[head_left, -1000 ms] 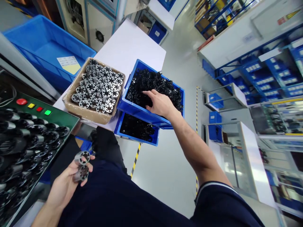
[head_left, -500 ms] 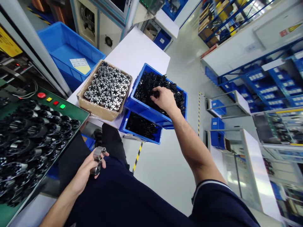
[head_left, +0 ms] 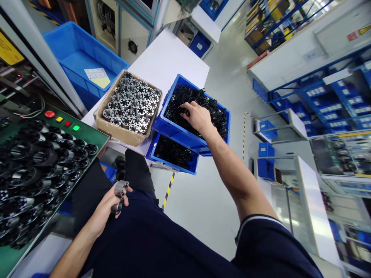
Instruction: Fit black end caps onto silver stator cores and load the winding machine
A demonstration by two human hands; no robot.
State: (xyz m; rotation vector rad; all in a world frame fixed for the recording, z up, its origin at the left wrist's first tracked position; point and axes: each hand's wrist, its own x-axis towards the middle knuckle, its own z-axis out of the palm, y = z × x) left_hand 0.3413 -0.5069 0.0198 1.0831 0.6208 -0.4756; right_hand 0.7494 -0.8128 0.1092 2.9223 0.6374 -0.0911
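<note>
My left hand (head_left: 108,204) is closed around metal rings (head_left: 121,188), low over my lap; at least two show between the fingers. My right hand (head_left: 197,116) reaches into a blue bin (head_left: 185,141) full of small black plastic parts (head_left: 208,104). Its fingers are curled among the dark parts, and what they pinch, if anything, is too dark to make out. Left of the bin, a cardboard box (head_left: 120,133) holds rows of upright silver rings (head_left: 135,103).
A second blue bin (head_left: 174,166) of black parts sits lower, in front. At left, a green machine table (head_left: 100,139) carries many dark rings and lit buttons. A large blue crate (head_left: 78,50) with a paper label stands behind the box on the white table (head_left: 168,54).
My right hand has shifted slightly left and up within the bin, its fingers still curled. The left hand keeps its hold on the rings.
</note>
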